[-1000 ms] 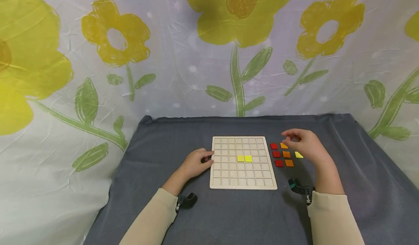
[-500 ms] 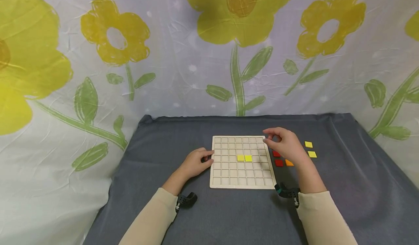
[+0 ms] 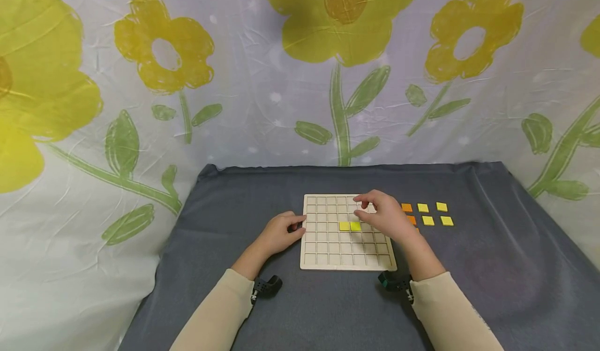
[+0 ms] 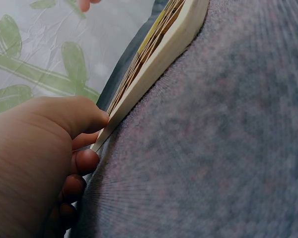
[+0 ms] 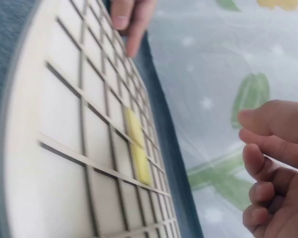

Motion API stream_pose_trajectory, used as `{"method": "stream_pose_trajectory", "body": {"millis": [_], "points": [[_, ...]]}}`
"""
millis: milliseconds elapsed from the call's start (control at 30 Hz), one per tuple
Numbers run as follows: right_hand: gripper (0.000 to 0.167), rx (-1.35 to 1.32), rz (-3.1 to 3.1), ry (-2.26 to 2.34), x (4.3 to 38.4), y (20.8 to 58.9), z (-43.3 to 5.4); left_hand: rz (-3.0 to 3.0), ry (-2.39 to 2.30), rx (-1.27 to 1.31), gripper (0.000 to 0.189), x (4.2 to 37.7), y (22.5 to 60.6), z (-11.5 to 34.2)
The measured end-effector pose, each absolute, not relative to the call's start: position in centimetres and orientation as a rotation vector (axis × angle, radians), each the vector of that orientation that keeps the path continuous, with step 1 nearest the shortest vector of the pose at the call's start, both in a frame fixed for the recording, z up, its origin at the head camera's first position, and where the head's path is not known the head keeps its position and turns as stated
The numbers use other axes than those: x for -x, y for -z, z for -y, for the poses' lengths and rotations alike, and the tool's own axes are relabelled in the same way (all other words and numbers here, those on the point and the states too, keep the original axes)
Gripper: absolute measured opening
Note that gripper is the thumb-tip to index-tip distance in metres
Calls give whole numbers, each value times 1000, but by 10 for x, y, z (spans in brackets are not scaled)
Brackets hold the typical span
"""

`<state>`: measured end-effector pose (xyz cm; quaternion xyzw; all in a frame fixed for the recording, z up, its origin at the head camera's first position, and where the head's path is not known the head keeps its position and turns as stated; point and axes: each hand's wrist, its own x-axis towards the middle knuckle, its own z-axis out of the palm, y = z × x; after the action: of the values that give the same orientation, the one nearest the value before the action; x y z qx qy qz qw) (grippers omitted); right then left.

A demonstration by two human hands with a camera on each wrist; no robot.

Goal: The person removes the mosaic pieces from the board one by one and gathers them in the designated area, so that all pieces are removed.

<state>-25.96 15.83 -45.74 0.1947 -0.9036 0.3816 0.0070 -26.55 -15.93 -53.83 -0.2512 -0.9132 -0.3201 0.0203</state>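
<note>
A pale wooden grid board (image 3: 323, 260) lies on the dark grey cloth. Two yellow square tiles (image 3: 350, 226) sit side by side near its middle, also in the right wrist view (image 5: 138, 146). My left hand (image 3: 278, 234) touches the board's left edge with thumb and index fingertips; the left wrist view has the thumb (image 4: 89, 116) against the rim. My right hand (image 3: 386, 216) hovers above the board's right part, thumb and index apart, nothing visible between them. In the right wrist view its other fingers (image 5: 260, 191) are loosely bent.
Right of the board lie loose yellow tiles (image 3: 427, 220) and orange tiles (image 3: 406, 207), several in all. My right hand and forearm hide the red tiles. A flowered curtain (image 3: 253, 106) hangs behind the cloth-covered table (image 3: 262, 184).
My right hand has moved left from above the loose tiles to over the board, uncovering yellow and orange tiles and covering the red ones. The left hand and board have stayed put.
</note>
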Motion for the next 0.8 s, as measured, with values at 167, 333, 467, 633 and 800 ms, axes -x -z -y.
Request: {"method": "stream_pose_trajectory", "body": {"millis": [167, 333, 467, 633, 800], "points": [[35, -646, 2878, -1148, 260, 465, -147, 2828, 993, 786, 40, 265, 538, 160], [36, -712, 2899, -1044, 260, 472, -138, 2834, 997, 781, 40, 265, 536, 160], [36, -737, 2944, -895, 258, 478, -131, 2839, 997, 777, 40, 265, 536, 160], [35, -714, 3000, -726, 257, 485, -125, 2838, 1000, 775, 40, 264, 535, 160], [27, -717, 2996, -623, 257, 490, -123, 2837, 988, 780, 40, 265, 536, 160]]}}
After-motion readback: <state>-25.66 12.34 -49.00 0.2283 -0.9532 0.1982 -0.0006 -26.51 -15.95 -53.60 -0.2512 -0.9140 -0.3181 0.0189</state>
